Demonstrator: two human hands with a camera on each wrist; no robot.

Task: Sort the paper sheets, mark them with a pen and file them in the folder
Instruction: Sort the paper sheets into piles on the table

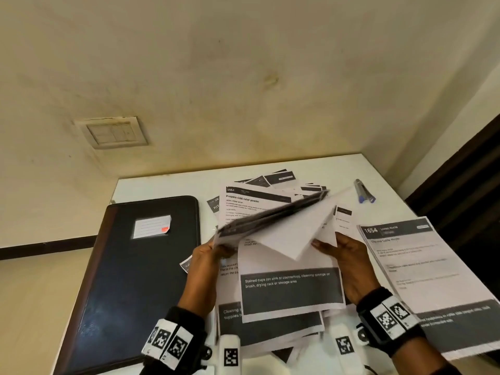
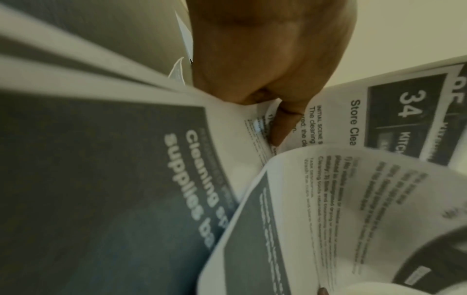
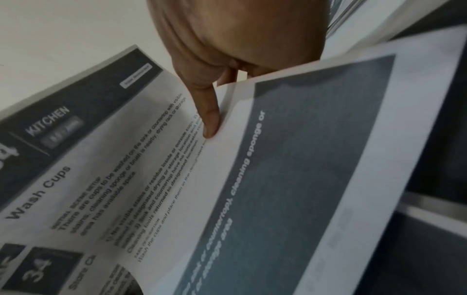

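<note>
Printed paper sheets (image 1: 290, 293) lie in a loose pile in the middle of the white table (image 1: 167, 185). My left hand (image 1: 216, 247) grips the left edge of a bundle of sheets (image 1: 270, 212), lifted and bent back off the pile. My right hand (image 1: 323, 244) pinches the right side of the same bundle, on the blank back of a sheet (image 1: 295, 234). In the right wrist view a finger (image 3: 209, 119) lies along a "Wash Cups" sheet (image 3: 76, 189). A dark closed folder (image 1: 135, 266) lies to the left. The pen (image 1: 365, 192) lies at the far right.
A separate sheet headed 1654 (image 1: 422, 272) lies at the right, reaching the table's edge. More sheets fan out behind the pile (image 1: 278, 178). The wall with a switch plate (image 1: 115, 133) stands close behind the table. A dark door frame (image 1: 465, 185) stands at the right.
</note>
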